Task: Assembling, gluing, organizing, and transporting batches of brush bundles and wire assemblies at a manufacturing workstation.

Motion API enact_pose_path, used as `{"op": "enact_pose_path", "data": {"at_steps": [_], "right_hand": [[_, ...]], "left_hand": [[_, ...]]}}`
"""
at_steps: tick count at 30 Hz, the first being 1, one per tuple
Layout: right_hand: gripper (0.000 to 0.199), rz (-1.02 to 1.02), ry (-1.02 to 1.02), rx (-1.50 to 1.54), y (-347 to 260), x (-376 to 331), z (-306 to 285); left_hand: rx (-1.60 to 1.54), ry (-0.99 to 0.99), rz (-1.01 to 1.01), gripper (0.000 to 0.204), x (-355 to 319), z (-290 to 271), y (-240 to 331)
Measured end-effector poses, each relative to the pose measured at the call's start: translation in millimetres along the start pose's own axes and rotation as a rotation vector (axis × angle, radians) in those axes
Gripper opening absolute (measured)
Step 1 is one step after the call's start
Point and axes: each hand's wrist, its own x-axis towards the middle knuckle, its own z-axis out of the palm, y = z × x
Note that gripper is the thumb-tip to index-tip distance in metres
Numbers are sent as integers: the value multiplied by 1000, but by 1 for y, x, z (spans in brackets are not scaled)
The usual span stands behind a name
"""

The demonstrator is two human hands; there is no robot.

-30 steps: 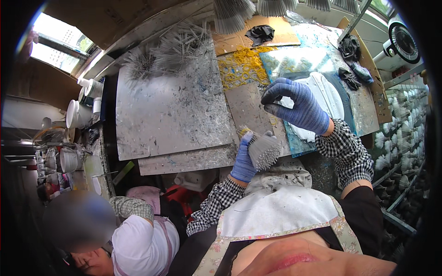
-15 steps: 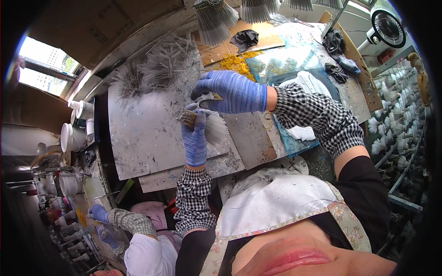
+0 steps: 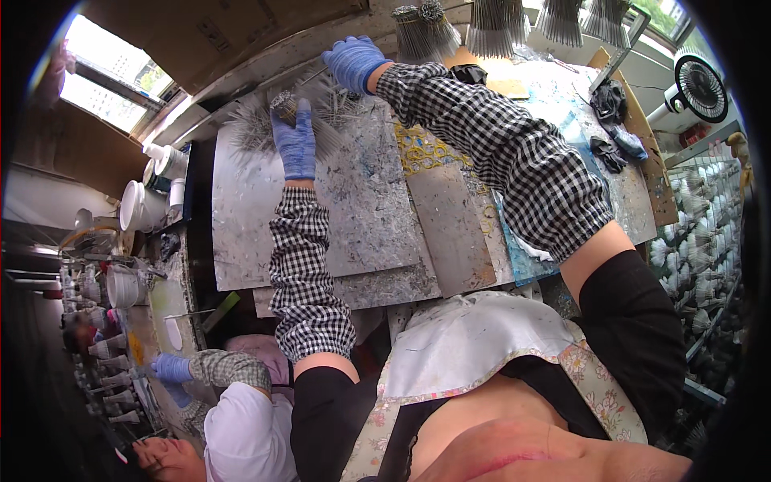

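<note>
My left hand, in a blue knit glove, is closed round a bundle of thin grey sticks, and its thumb stands up along the side. The sticks' thin ends fan out to the right of the hand. Just behind and around it lies a loose pile of similar sticks on the grey metal sheet. My right hand, gloved in the same blue, is stretched to the far edge of the table beside that pile. Its fingers are curled; a thin rod shows by the fingertips, but what they hold is hidden.
Several stick bundles stand or hang along the back. Yellow rubber bands lie scattered mid-table, near a grey board. A fan stands at far right, above a rack of brushes. A co-worker works at lower left.
Both hands have moved away from me towards the back of the table. The right hand left the bundle and went to the far edge; the left hand carried the bundle to the pile.
</note>
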Motion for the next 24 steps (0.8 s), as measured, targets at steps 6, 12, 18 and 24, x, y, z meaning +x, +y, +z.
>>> {"op": "enact_pose_path", "data": {"at_steps": [6,12,18,24], "right_hand": [[24,-73,88,35,-21,-9,-7],[14,-79,262,96,7,-33,5],[16,-72,480,164,-3,-19,8],[48,-339,605,325,-24,-191,-66]], "left_hand": [[-36,9,32,33,53,-19,-11],[-184,-222,135,37,35,39,2],[215,-50,375,55,8,50,13],[126,-217,371,56,20,129,4]]}}
